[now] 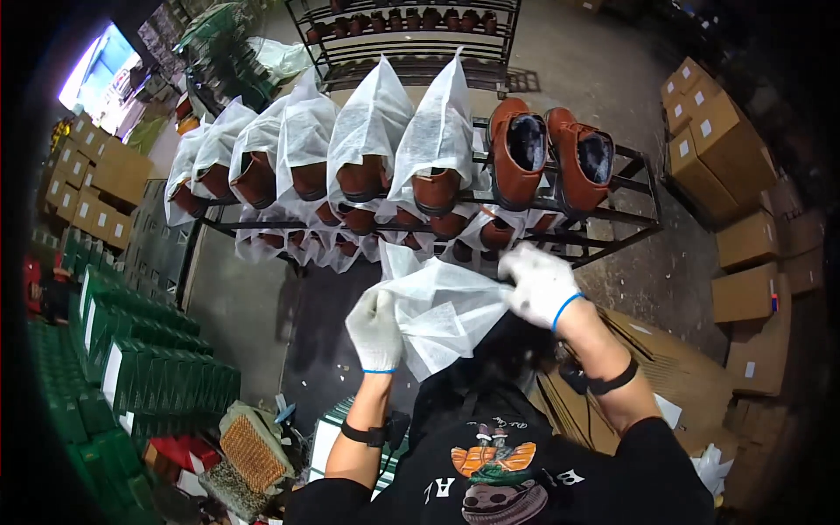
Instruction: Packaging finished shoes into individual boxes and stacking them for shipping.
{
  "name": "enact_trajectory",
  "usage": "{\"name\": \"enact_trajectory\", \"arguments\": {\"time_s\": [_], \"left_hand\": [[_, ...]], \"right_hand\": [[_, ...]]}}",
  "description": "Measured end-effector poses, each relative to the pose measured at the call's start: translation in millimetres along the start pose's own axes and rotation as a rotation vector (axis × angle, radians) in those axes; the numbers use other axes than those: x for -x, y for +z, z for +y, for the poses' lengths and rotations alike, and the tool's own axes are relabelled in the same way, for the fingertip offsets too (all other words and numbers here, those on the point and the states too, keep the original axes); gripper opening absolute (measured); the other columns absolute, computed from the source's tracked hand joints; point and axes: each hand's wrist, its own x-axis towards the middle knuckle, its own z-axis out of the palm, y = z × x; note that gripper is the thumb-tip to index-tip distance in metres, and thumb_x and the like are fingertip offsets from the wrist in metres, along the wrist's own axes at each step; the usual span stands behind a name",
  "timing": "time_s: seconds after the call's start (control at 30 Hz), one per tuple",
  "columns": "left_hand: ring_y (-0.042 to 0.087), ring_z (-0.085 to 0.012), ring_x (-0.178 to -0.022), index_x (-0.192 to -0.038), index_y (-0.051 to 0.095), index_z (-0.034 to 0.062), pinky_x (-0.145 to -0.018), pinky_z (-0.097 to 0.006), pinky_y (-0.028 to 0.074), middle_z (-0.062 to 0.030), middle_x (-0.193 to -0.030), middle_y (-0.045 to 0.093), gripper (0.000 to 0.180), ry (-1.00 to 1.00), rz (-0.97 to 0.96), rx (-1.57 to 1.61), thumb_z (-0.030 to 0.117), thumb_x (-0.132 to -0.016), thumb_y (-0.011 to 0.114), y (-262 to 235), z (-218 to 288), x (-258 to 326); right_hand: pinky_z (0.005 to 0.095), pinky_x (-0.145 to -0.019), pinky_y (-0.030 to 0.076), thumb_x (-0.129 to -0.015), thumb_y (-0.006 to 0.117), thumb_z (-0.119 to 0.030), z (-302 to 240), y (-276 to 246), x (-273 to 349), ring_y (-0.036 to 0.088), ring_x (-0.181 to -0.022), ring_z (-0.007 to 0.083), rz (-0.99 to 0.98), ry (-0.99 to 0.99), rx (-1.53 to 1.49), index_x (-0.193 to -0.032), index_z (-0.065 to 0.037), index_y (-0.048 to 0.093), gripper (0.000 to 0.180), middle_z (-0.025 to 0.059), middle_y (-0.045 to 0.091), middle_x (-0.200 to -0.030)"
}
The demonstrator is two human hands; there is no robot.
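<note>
Between my two white-gloved hands a white fabric shoe bag (446, 306) is stretched out. My left hand (374, 328) is closed on its left edge. At its right edge my right hand (535, 282) grips it with bent fingers, slightly blurred. Beyond them, brown leather shoes line the top of a black metal rack (612, 241). Two at the right end, a shoe (518, 153) and its neighbour (581, 162), are uncovered with dark openings showing. To their left, several shoes have white bags (437, 122) pulled over them, brown heels showing. More partly wrapped shoes (497, 232) fill the lower tier.
Green shoe boxes (162, 381) are stacked at left. Brown cartons (717, 131) stand along the right, others (92, 188) at far left. Flat cardboard (665, 359) lies beside me at right. A second shoe rack (411, 44) stands behind. A stool with a beaded seat (252, 451) is at lower left.
</note>
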Motion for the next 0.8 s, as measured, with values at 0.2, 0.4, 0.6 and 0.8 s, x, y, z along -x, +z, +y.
{"name": "enact_trajectory", "arguments": {"time_s": [0.2,0.4,0.6,0.8], "left_hand": [[0.071,-0.0098,-0.083,-0.123,0.076,-0.001,-0.078,-0.03,0.056,-0.0193,-0.094,0.079,0.025,0.086,-0.058,-0.098,0.017,-0.109,0.066,61.5,1.9,14.4],[0.082,-0.0334,-0.092,-0.124,0.076,0.0015,-0.081,-0.038,0.061,-0.0247,-0.1,0.078,0.024,0.105,-0.035,-0.178,0.016,-0.108,0.066,55.3,-37.3,24.7],[0.082,-0.0243,-0.095,-0.12,0.077,-0.0016,-0.081,-0.032,0.059,-0.0235,-0.103,0.08,0.021,0.21,-0.106,-0.21,0.011,-0.106,0.068,64.8,-34.5,31.0],[0.083,-0.0273,-0.093,-0.118,0.078,-0.0009,-0.079,-0.032,0.06,-0.023,-0.103,0.08,0.019,0.244,-0.298,-0.221,0.009,-0.106,0.068,61.6,14.2,29.5]], "right_hand": [[0.0497,-0.099,0.057,-0.097,0.071,-0.045,74.0,-59.8,-103.6,0.073,-0.113,0.0402,0.176,0.068,0.205,-0.12,-0.002,0.074,0.049,0.0226,0.076,-0.119],[0.0304,-0.076,0.056,-0.105,0.062,-0.012,8.8,-125.6,51.1,0.07,-0.085,0.0168,0.456,-0.104,-0.347,-0.112,0.008,0.074,0.025,0.0134,0.076,-0.103],[0.0205,-0.048,0.036,-0.109,0.06,-0.017,-56.8,-75.5,146.1,0.052,-0.061,0.0015,0.25,0.662,-1.525,-0.115,0.0,0.066,0.019,-0.0025,0.064,-0.087],[0.0418,-0.058,0.053,-0.091,0.076,-0.019,-42.1,-42.9,92.7,0.064,-0.061,0.0322,-0.043,-0.452,-0.287,-0.08,-0.013,0.065,0.016,0.0075,0.061,-0.076]]}}
